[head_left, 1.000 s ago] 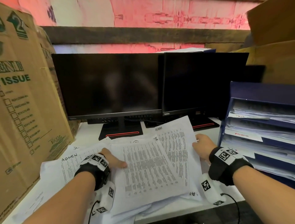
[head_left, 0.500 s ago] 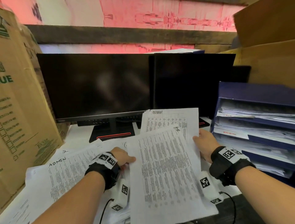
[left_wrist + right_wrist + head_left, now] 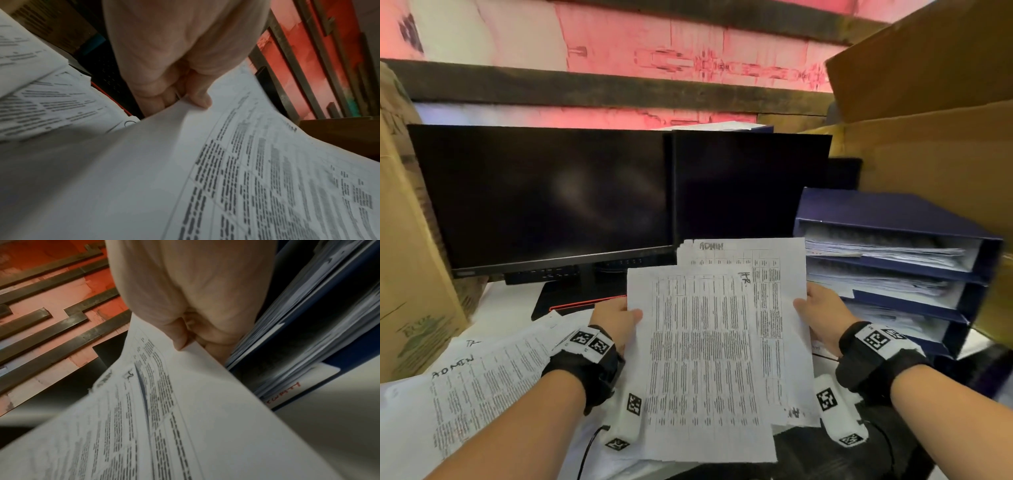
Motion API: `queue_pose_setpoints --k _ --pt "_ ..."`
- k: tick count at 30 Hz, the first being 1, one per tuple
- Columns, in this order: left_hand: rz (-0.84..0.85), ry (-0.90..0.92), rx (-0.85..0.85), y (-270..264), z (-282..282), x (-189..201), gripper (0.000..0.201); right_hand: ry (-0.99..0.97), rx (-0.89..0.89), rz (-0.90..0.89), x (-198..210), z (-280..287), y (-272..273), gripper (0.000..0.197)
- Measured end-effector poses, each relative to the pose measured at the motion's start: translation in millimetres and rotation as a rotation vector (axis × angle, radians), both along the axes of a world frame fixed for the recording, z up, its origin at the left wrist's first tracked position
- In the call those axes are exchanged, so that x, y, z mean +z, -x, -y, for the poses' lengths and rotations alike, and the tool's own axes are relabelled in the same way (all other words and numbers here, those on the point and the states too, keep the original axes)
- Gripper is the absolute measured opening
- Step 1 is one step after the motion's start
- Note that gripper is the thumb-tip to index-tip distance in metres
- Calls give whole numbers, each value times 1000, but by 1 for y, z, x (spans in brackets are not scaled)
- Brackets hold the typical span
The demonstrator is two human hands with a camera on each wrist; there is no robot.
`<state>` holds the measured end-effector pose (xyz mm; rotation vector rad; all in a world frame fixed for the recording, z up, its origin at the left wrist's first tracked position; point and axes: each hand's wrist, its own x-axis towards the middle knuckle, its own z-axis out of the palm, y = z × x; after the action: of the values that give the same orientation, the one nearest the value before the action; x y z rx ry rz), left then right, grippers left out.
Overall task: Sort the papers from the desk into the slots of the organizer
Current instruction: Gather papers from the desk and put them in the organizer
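I hold two printed sheets up in front of the monitors. My left hand [image 3: 619, 317] [image 3: 185, 97] pinches the left edge of the front sheet [image 3: 702, 359] [image 3: 226, 178], which is marked "HR". My right hand [image 3: 813, 310] [image 3: 191, 340] pinches the right edge of the sheet behind it [image 3: 774, 270] [image 3: 185, 410], headed "ADMIN". The dark blue organizer [image 3: 893, 205] stands at the right with three slots, each holding papers. More sheets [image 3: 482, 387] lie loose on the desk at the left, one marked "ADMIN".
Two dark monitors [image 3: 544, 195] stand side by side behind the papers. A tall cardboard box [image 3: 410, 274] borders the desk on the left, and more cardboard [image 3: 928, 120] looms over the organizer at the right. A white label with red writing [image 3: 287, 389] sits on a slot front.
Both hands have lifted the two sheets off the desk pile and raised them upright; the left hand came off the pile and took the front sheet's edge.
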<state>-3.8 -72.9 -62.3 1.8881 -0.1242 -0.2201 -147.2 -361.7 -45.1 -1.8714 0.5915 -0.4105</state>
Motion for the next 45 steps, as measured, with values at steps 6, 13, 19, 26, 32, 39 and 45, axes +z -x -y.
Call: queue_pose_setpoints --k 6,13,19,26,32,39,45 --pt "14 115 -225 22 23 1 18 74 21 -180 -12 22 35 24" --pt "-26 93 -343 50 58 1 19 -49 -70 -178 -19 52 82 33" --pt "-62 44 -495 71 88 5 17 -142 -292 -88 -26 93 106 30" --pt "-32 28 -649 95 132 16 23 -304 -486 -5 -16 118 135 17" --pt "-64 14 -759 109 167 13 13 -356 -535 19 -4 122 147 5" --pt "-25 -11 -688 111 191 8 12 -386 -493 79 -8 133 145 17" --pt "-57 -91 -800 104 191 -2 23 -474 -500 67 0 123 144 6"
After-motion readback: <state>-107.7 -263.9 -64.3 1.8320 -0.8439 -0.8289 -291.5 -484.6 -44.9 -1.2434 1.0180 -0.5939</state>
